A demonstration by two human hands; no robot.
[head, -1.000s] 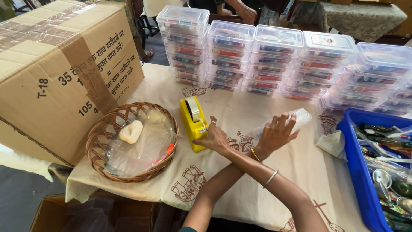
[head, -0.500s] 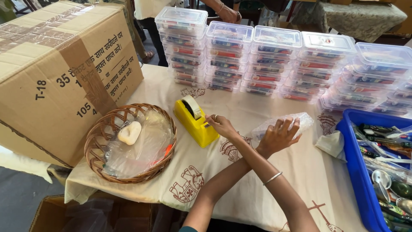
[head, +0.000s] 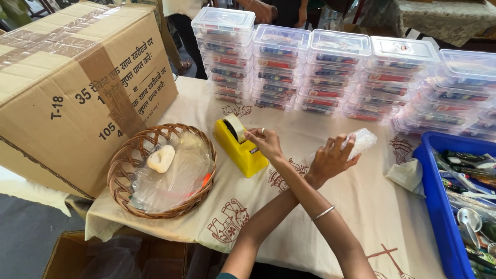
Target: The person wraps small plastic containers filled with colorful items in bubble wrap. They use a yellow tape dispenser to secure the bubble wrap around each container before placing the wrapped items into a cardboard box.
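My arms are crossed over the table. My right hand (head: pixel 266 142) reaches left to the yellow tape dispenser (head: pixel 240 147), its fingertips pinching the tape end by the roll (head: pixel 235 126). My left hand (head: pixel 330 157) lies to the right of it and grips a small bubble-wrapped packet (head: pixel 361 140) just above the printed cream tablecloth (head: pixel 361 206). A thin bangle (head: pixel 323 212) sits on my right forearm.
A wicker basket (head: pixel 124 178) with clear plastic bags and a pale ring-shaped object (head: pixel 161 157) stands at the left. A big cardboard box (head: pixel 72 88) is behind it. Stacks of clear lidded boxes (head: pixel 336 77) line the back. A blue bin (head: pixel 439 206) of mixed items is at the right.
My right hand has risen from the cloth beside the dispenser to the tape roll. The left hand with the packet has shifted slightly right.
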